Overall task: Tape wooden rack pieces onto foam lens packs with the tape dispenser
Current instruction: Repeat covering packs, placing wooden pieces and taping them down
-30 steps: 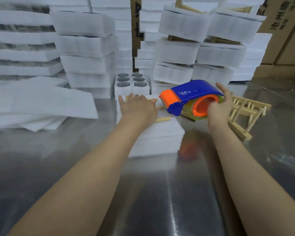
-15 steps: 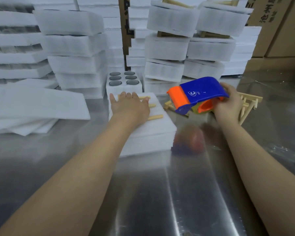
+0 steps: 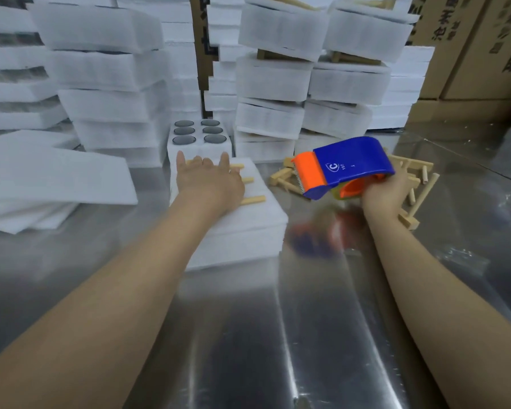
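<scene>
Tape dispenser point(image 3: 347, 165), blue body, orange nose

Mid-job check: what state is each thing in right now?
left hand: flat, pressing on wooden rack piece.
wooden rack piece: lying on foam lens pack.
tape dispenser: held by right hand, clear of the pack.
open foam block: uncovered, six lenses showing.
</scene>
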The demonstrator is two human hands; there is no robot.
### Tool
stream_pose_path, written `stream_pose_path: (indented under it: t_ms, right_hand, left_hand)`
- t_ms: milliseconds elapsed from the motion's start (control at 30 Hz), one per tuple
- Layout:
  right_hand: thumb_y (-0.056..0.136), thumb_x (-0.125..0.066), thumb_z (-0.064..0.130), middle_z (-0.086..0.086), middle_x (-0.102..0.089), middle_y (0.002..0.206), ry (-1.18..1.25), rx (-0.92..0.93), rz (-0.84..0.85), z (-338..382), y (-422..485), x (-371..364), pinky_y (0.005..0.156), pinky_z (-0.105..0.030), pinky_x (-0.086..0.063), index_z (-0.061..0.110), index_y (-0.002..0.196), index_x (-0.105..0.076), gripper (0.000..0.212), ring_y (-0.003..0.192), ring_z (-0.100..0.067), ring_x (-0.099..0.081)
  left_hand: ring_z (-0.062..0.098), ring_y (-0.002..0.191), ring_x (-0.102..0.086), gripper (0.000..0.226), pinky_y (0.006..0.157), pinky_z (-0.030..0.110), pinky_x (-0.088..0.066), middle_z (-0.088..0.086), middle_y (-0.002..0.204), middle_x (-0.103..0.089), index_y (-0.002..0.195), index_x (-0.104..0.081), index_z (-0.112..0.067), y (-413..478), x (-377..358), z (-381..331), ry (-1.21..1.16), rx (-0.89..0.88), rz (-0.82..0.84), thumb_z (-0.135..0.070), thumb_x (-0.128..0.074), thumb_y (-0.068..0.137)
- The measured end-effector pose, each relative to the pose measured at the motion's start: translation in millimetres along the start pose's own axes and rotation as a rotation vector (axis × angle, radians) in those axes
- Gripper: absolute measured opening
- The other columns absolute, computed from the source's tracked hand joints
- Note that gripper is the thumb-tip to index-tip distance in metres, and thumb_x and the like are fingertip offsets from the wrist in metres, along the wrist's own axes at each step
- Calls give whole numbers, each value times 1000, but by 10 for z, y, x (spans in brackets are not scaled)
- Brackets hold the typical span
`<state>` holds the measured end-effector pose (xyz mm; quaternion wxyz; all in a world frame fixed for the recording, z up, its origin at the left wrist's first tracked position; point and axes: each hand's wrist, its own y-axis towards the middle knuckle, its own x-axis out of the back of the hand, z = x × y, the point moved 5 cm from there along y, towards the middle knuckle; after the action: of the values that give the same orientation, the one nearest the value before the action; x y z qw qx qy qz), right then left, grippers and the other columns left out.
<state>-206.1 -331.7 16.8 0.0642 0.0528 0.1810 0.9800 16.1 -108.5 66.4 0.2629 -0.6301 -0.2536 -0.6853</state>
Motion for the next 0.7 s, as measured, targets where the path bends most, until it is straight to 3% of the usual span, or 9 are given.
stream_pose_path:
  t_ms: [100, 167, 233, 300, 367, 433, 600, 700]
  right_hand:
    - [95, -50, 14, 17, -57, 75, -8, -40, -15, -63, 13, -33, 64, -20, -42, 35, 74, -49, 30, 75, 0, -57]
    - [96, -50, 14, 17, -57, 76, 8, -75, -13, -67, 25, -50, 66, -22, -45, 35, 75, -49, 30, 73, 2, -56]
    - [96, -49, 13, 16, -57, 76, 6, -72, -4, -61, 25, -68, 72, -26, -50, 35, 75, -49, 31, 72, 0, -56]
    - [96, -46, 12, 14, -58, 76, 11, -57, -7, -63, 28, -65, 78, -34, -53, 34, 74, -50, 32, 74, -3, -58]
    - [95, -45, 14, 14, -59, 77, 34, -54, -1, -79, 31, -73, 84, -40, -55, 35, 75, -51, 30, 78, -8, -61]
    - [93, -42, 24, 12, -60, 78, 63, -66, 20, -78, 5, -91, 88, -42, -53, 35, 75, -52, 22, 83, -13, -63]
    - [85, -40, 30, -4, -69, 97, 72, -4, 24, -21, -22, -48, 90, -46, -52, 28, 89, -59, 19, 95, -24, -66]
    - [90, -45, 26, -4, -68, 115, 35, 108, 50, 66, -56, -52, 96, -42, -49, 26, 109, -62, 25, 108, -22, -62]
  left_hand:
    - [32, 140, -30, 65, 117, 49, 10, 16, 142, -47, 142, -42, -10, 61, 98, -97, 89, 27, 44, -46, -8, 100]
    - [32, 125, -47, 77, 118, 48, 7, 15, 114, -62, 118, -63, -7, 89, 187, -229, 75, 61, 16, -54, -5, 99]
    - [30, 107, -58, 79, 119, 46, 3, 12, 86, -60, 97, -67, -4, 95, 248, -364, 52, 67, -98, -52, -4, 100]
    - [29, 101, -61, 73, 120, 41, 1, 12, 76, -56, 81, -61, -4, 106, 282, -458, 6, 1, -261, -46, -6, 102]
    - [29, 103, -60, 63, 121, 39, 1, 13, 81, -61, 85, -62, -7, 106, 292, -577, 55, -208, -394, -39, -12, 105]
    - [29, 105, -58, 47, 121, 40, 1, 12, 95, -65, 105, -63, -9, 136, 242, -669, 23, -361, -386, -28, -21, 106]
    - [35, 122, -45, 45, 119, 40, -5, 21, 120, -59, 121, -58, -5, 303, 109, -654, -240, -281, -118, -30, -23, 106]
    - [33, 118, -44, 38, 108, 36, -24, 18, 114, -62, 103, -62, -9, 311, 118, -626, -262, -332, -156, -33, -33, 103]
